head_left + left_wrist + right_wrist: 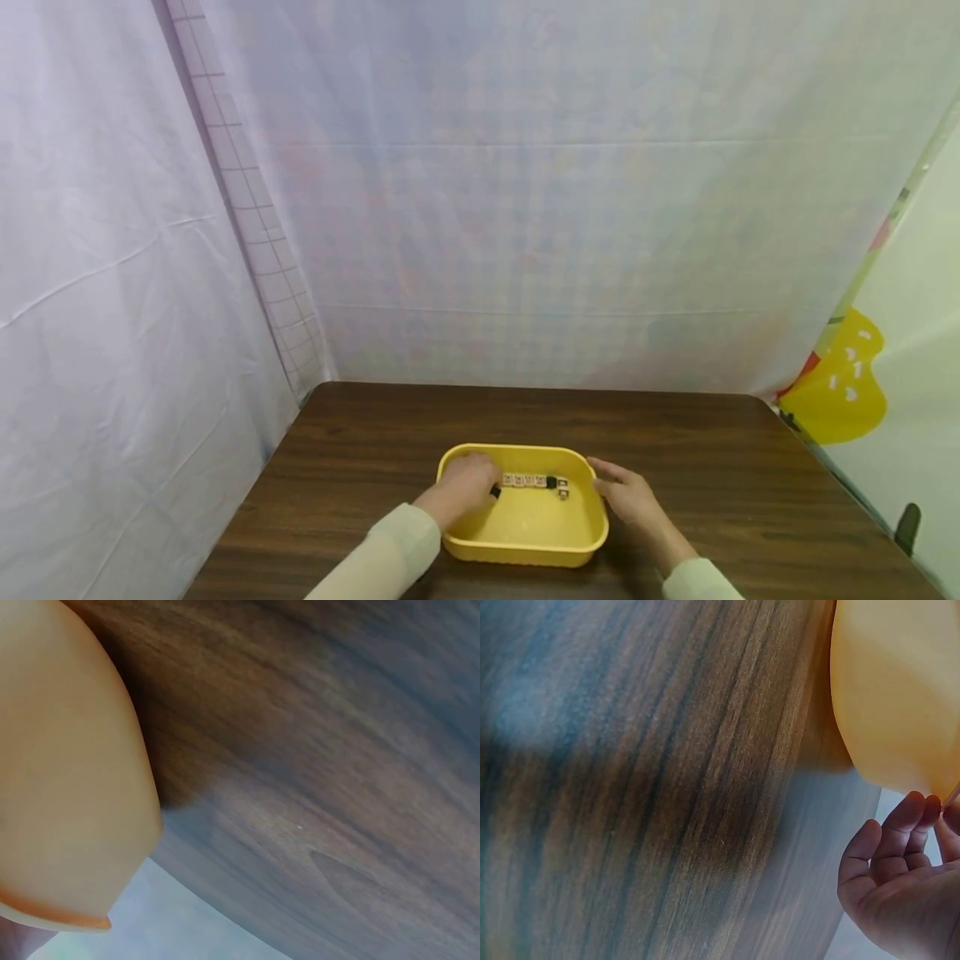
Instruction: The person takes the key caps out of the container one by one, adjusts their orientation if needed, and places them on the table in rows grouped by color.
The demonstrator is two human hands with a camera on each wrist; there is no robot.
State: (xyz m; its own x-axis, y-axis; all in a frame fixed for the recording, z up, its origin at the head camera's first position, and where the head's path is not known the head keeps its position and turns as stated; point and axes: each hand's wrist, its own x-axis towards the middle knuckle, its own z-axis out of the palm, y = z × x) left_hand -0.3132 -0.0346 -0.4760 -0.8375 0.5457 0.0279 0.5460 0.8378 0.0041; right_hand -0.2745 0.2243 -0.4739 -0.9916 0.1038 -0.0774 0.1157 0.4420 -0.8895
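Note:
A yellow plastic tray (pixel 525 555) stands on the table. Inside it, near the back wall, runs a row of small pale square pieces with dark markings (pixel 525 481), with a black piece (pixel 551 482) and two more pale pieces at its right end. My left hand (pixel 468 483) reaches over the left rim, its curled fingers at the row's left end. A small black piece (pixel 495 492) pokes out beneath these fingers, whose tips are hidden. At the tray's right side, my right hand (pixel 628 497) pinches the rim between thumb and fingers (pixel 904 814).
Dark wood-grain table (pixel 360 467) surrounds the tray. A pale curtain (pixel 525 250) hangs behind its back edge, and a white sheet (pixel 135 292) at the left. A yellow patterned shape (pixel 840 392) shows on the right-hand sheet.

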